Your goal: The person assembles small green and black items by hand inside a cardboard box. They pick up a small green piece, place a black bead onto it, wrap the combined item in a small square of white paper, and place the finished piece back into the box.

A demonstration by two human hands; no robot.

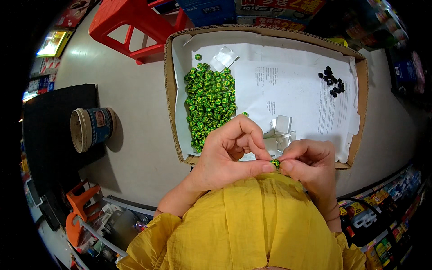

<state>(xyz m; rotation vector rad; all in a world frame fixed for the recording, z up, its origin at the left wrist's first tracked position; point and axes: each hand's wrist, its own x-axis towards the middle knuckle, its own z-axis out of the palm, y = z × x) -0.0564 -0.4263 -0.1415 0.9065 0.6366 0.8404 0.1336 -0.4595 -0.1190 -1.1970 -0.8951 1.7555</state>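
Note:
Between the fingertips of both hands is a small green and yellow foil-wrapped ball, close to my yellow top. My left hand pinches it from one side with thumb and forefinger. On the other side my right hand pinches it the same way. Just beyond the hands lie several silvery foil squares, partly hidden by my fingers. A large heap of similar green wrapped balls fills the left part of the shallow cardboard box. Several small black pieces are scattered at its far right.
White paper lines the box. More foil squares lie beside the heap's far end. A red plastic stool stands beyond the far left corner. On the floor to the left is a bucket; packed shelves are at lower right.

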